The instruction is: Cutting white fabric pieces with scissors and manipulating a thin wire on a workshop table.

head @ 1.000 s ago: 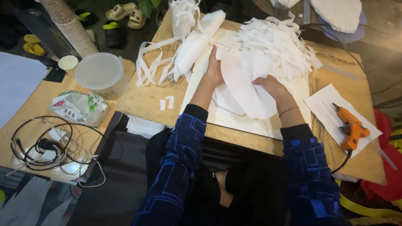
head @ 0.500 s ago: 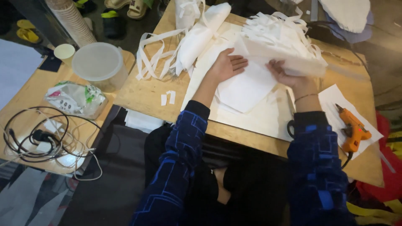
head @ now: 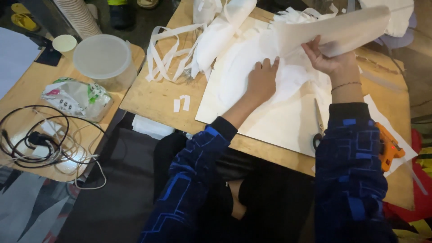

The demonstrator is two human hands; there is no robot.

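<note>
Paper covers most of the wooden table (head: 157, 96), and both hands work on it. The right hand (head: 330, 60) is closed on the near edge of a large white sheet (head: 335, 29), thumb on top and fingers underneath, so the sheet lifts off the table and stretches away to the far right above the hand. The left hand (head: 262, 81) lies flat and open, palm down, fingers pointing to the far side, pressing on the flat white paper (head: 274, 121) spread across the table; it grips nothing. The lifted sheet hangs just right of and above this hand, not touching it. Scissors (head: 318, 123) rest on the flat paper near the right forearm. An orange glue gun (head: 388, 146) lies at the right edge. Far left of the hands sits a heap of white paper strips (head: 168, 56). On the side table to the left stand a clear plastic tub (head: 104, 59) and a tangle of cables (head: 38, 141).
</note>
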